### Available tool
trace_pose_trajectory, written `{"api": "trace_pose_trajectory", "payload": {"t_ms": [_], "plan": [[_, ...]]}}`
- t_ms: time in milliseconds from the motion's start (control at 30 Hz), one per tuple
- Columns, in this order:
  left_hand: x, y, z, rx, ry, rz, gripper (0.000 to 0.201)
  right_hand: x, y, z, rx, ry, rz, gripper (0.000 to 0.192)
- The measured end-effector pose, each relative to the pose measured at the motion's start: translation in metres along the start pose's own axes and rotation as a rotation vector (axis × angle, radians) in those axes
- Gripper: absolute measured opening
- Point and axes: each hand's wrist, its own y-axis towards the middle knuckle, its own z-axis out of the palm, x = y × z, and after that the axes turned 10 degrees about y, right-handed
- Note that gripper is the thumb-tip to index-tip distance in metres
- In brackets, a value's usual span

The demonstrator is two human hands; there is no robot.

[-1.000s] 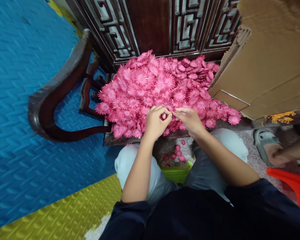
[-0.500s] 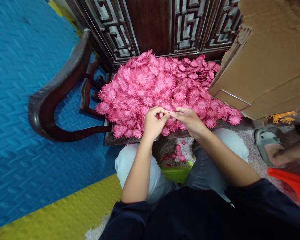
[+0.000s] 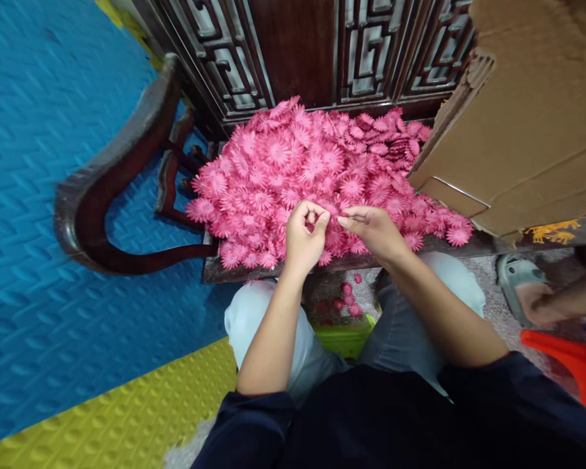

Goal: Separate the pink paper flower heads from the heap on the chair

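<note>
Left hand (image 3: 303,240) and right hand (image 3: 374,231) have parted slightly.

The pink flower heads (image 3: 317,163) look like thin matt fabric – perhaps paper, the view is too soft to say. They lie on a dark, glossy carved wooden chair (image 3: 107,195); the cardboard box (image 3: 532,124) is matt brown, and the blue floor mat (image 3: 39,195) is ridged foam – dull.

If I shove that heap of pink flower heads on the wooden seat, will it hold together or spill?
Probably spill: the heap of pink flower heads looks loose, and a few fallen flowers lie below the seat. They seem thin, light and floppy, so they would likely slide rather than roll.
</note>
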Motion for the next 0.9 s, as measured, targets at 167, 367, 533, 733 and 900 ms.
{"api": "trace_pose_trajectory", "payload": {"t_ms": [167, 367, 533, 733, 900], "plan": [[0.003, 0.002, 0.000, -0.260, 0.069, 0.037, 0.011, -0.002, -0.003, 0.001, 0.011, -0.033, -0.032, 0.023], [0.009, 0.004, 0.000, -0.453, 0.017, 0.021, 0.012, 0.004, -0.006, 0.004, 0.004, 0.014, 0.005, 0.024], [0.012, 0.007, 0.008, -0.532, -0.081, -0.032, 0.011, 0.006, -0.008, 0.009, 0.013, 0.043, 0.026, 0.023], [0.028, 0.034, -0.028, -0.827, -0.269, -0.401, 0.010, 0.013, -0.003, -0.009, -0.188, 0.064, -0.080, 0.017], [0.032, 0.040, -0.041, -0.711, -0.396, -0.436, 0.002, 0.016, -0.001, -0.015, -0.164, 0.112, -0.019, 0.012]]}}
